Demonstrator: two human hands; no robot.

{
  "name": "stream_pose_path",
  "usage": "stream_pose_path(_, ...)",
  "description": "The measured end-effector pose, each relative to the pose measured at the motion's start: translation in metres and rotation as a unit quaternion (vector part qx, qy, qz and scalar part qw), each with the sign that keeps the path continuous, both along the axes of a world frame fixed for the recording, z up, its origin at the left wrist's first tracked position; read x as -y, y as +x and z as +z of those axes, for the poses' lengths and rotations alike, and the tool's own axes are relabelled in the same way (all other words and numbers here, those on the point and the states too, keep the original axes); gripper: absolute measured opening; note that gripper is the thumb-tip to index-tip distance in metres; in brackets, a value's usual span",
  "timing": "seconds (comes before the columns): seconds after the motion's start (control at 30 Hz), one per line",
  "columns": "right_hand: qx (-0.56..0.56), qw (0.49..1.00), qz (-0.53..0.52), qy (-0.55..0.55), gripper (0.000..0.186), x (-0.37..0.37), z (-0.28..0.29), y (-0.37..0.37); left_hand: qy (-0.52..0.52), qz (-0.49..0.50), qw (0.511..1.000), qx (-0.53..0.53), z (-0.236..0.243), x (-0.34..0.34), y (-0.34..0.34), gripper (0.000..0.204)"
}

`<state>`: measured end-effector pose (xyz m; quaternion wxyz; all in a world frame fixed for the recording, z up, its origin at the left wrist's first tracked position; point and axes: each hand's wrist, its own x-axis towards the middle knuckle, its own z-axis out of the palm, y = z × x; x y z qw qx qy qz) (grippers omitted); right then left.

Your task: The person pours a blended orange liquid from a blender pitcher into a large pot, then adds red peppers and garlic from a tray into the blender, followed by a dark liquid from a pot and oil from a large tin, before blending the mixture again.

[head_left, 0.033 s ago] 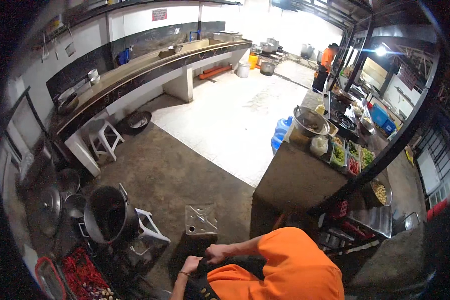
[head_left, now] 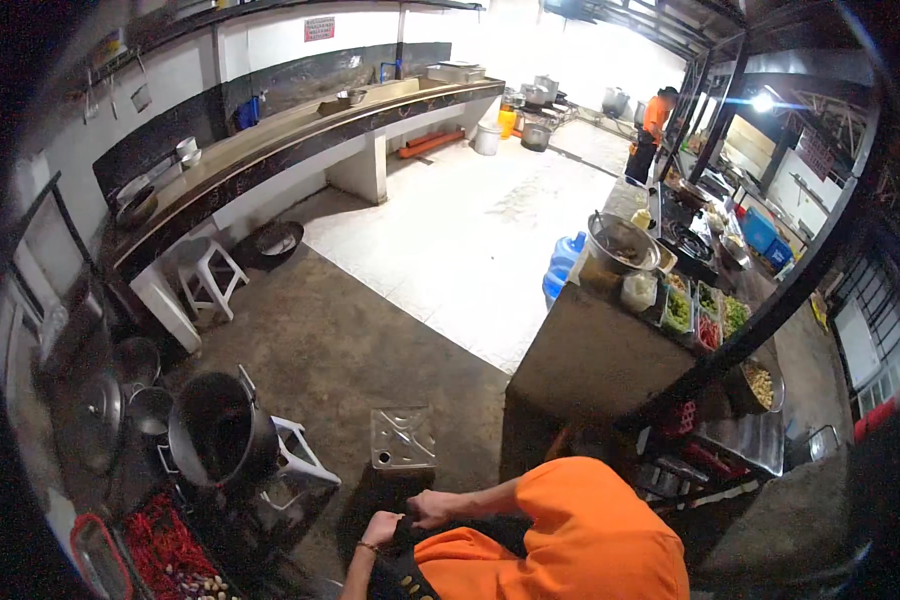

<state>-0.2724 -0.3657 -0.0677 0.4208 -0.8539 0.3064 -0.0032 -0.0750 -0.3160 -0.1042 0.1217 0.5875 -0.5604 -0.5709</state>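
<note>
One pale bit [head_left: 401,516] (indistinct) at the left hand [head_left: 381,528]; right hand [head_left: 431,509] beside.

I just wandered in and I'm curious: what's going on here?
A person in an orange top is bent over, with the left hand and right hand close together; anything they hold is too small to make out. Just ahead sits a square metal tin. Off to the left are a big dark pot and what look like red chillies. Farther away, a co-worker stands.
</note>
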Motion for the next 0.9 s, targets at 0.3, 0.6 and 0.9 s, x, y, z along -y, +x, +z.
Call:
stream_pose_path(0.3,0.119,0.908,0.162,0.367,0.035,0.036,0.045,-0.016,-0.032,-0.010,0.999,-0.040,-0.024,-0.005,0.018,0.034)
stream_pose_path(0.6,0.166,0.977,0.065,-0.116,0.035,0.020,-0.088,0.012,-0.124,-0.066,0.985,-0.098,-0.015,0.011,-0.002,0.036)
stream_pose_path(0.9,-0.246,0.935,0.256,0.016,0.041,0.092,-0.027,0.031,-0.431,0.328,0.833,0.115,0.139,-0.025,0.062,0.046)
